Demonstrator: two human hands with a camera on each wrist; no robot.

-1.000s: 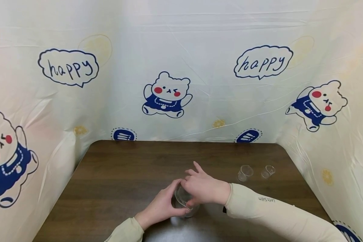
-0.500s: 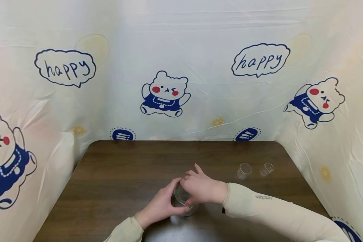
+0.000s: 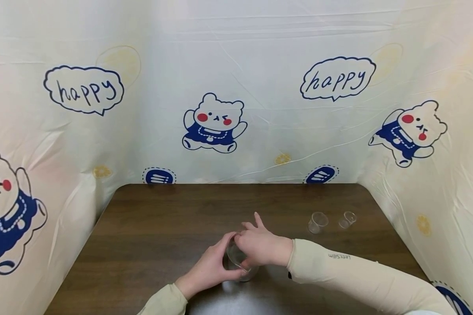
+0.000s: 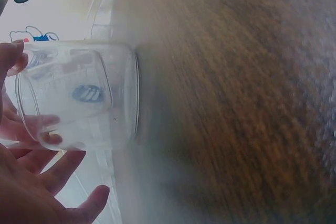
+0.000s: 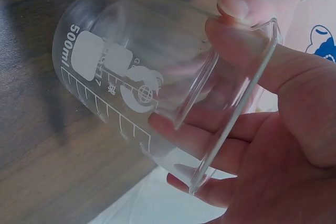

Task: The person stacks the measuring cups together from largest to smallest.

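Note:
A clear glass beaker [image 3: 234,257] marked 500ml stands on the brown table in front of the person. My left hand [image 3: 210,266] grips it from the left, thumb near and fingers on the far side. Nested in it is a smaller glass beaker [image 5: 195,97], its rim below the big one's in the right wrist view. From above, my right hand [image 3: 262,247] reaches into the mouth, thumb and fingers [image 5: 181,136] holding the smaller beaker near its rim. The little finger sticks up in the head view. The left wrist view shows the inner beaker [image 4: 71,95] through the wall.
Two smaller clear beakers [image 3: 318,222] stand apart from the hands at the table's right rear, the rightmost beaker [image 3: 347,220] being the smallest. The wood-grain table [image 3: 150,218] has rounded back corners. A printed curtain [image 3: 268,87] hangs around its back and sides.
Both hands hold nearly the same pose around the nested beakers. The whole head view has shifted slightly.

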